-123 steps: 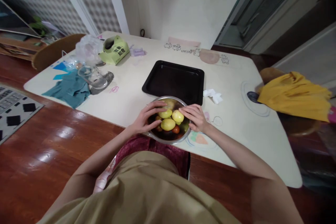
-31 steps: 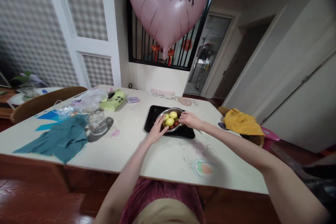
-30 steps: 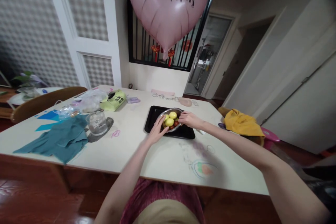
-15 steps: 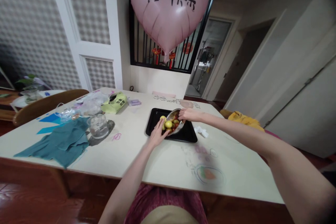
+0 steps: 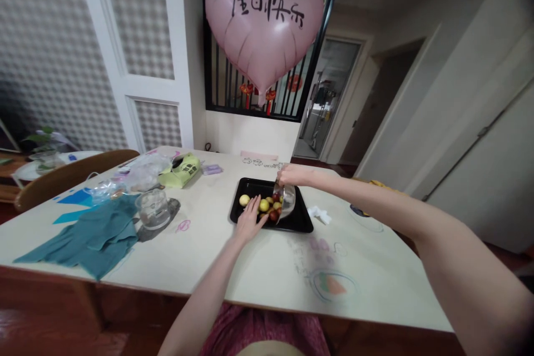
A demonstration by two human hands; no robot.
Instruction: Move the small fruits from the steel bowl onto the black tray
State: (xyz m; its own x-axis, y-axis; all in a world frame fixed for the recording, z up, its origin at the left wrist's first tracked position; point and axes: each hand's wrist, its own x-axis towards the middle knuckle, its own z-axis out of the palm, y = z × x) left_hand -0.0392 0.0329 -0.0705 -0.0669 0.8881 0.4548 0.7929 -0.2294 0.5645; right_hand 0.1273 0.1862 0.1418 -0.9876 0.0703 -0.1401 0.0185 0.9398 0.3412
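Observation:
A metal bowl [image 5: 287, 204] is tipped on its side over a black tray [image 5: 301, 225], its mouth facing left. My right hand [image 5: 287, 174] grips the bowl's upper rim. Yellow fruit [image 5: 264, 205] and dark red fruit [image 5: 273, 215] lie on the tray and at the bowl's mouth; their exact kind is too small to tell. One pale yellow fruit [image 5: 244, 200] rests apart near the tray's left end. My left hand [image 5: 249, 223] reaches over the tray's front edge with fingers stretched out beside the fruit, partly hiding some of it.
Left on the white table [image 5: 200, 250] are a teal cloth [image 5: 89, 236], a clear container [image 5: 153, 209], a light green bag [image 5: 182, 171] and clear plastic wrapping [image 5: 144, 171]. A crumpled white tissue [image 5: 319, 214] lies right of the tray. A pink balloon [image 5: 265, 22] hangs beyond the table.
My right hand has tipped the bowl further, so its mouth faces left and fruit has spilled onto the tray. One yellow fruit has rolled left, past my left hand's fingers.

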